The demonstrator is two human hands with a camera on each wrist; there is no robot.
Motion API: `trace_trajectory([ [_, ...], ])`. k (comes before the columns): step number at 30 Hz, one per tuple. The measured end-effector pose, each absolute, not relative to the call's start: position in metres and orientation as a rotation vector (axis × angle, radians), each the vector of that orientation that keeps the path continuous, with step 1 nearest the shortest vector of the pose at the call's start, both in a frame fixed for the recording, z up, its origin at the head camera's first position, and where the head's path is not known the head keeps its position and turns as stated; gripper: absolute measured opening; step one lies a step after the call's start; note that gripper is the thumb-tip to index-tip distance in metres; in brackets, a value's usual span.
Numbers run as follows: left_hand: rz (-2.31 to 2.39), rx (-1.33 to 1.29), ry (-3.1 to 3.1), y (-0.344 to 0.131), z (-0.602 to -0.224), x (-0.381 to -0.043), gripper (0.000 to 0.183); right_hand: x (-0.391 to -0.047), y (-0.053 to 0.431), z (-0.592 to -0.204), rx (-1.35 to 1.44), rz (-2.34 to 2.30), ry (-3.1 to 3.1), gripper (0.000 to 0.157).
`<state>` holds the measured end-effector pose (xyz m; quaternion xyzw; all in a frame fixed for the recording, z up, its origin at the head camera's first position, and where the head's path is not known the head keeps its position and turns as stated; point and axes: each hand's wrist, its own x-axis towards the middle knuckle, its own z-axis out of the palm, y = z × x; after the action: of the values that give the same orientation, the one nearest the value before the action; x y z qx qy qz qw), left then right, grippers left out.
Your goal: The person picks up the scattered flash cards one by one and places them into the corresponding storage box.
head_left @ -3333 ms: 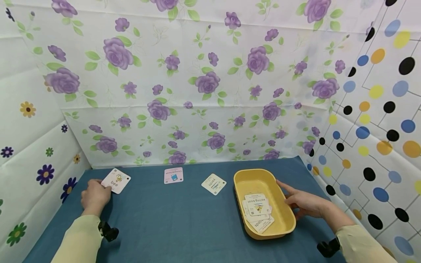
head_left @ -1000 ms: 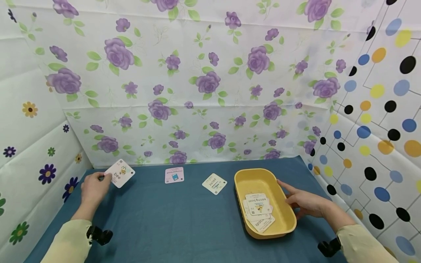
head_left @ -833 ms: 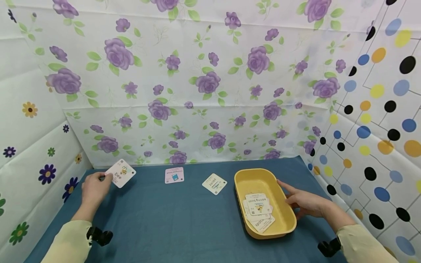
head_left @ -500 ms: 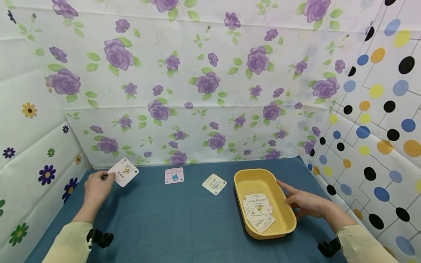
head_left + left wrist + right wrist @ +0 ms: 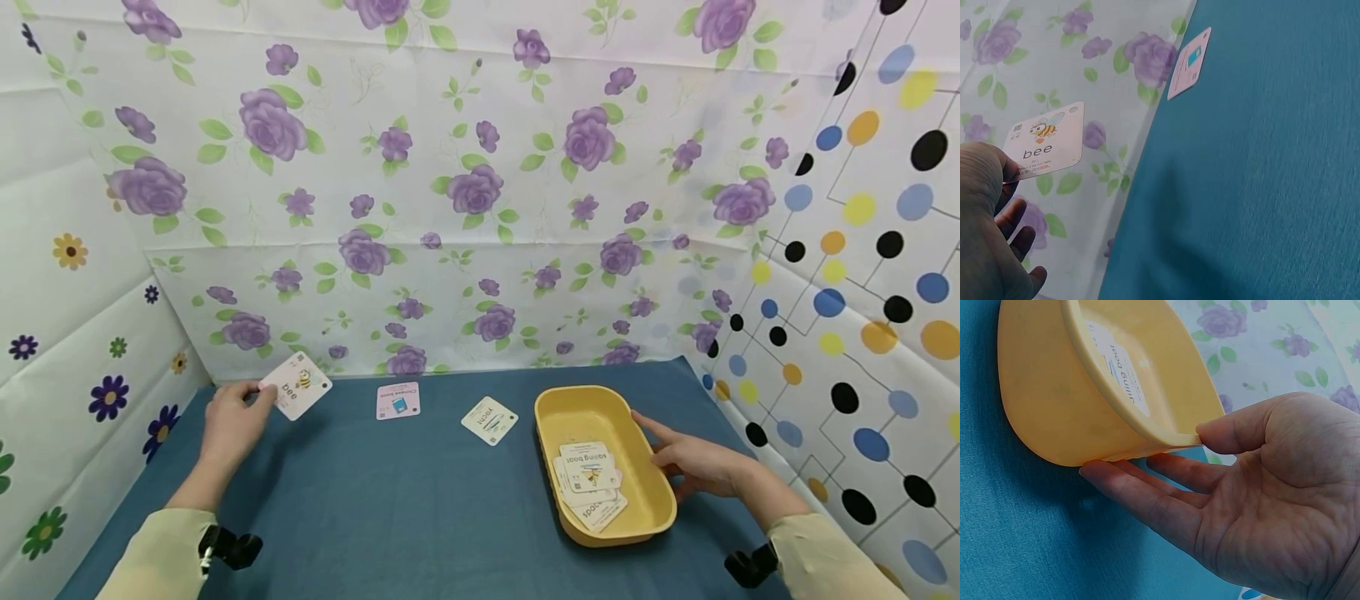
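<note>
Flowered backdrop (image 5: 427,200) behind blue tabletop (image 5: 405,500)

Bee card (image 5: 296,386) tilts aloft; yellow tray (image 5: 637,492) stands upright.

From left come the white square bee card (image 5: 297,387), then, on blue cloth (image 5: 420,517), pink square book card (image 5: 398,401), white square yacht card (image 5: 489,420), yellow rectangular plastic tray (image 5: 641,504) with white cards (image 5: 588,473) inside.
</note>
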<state>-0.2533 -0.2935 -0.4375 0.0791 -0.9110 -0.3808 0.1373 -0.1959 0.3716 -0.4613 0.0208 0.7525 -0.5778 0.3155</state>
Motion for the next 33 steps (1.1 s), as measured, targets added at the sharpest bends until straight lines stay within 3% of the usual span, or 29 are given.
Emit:
trace_trajectory([
  [33, -1.131, -0.066, -2.533, -0.248, -0.414, -0.245, 0.04, -0.196, 0.371, -0.462, 0.054, -1.529, 1.978, 0.087],
])
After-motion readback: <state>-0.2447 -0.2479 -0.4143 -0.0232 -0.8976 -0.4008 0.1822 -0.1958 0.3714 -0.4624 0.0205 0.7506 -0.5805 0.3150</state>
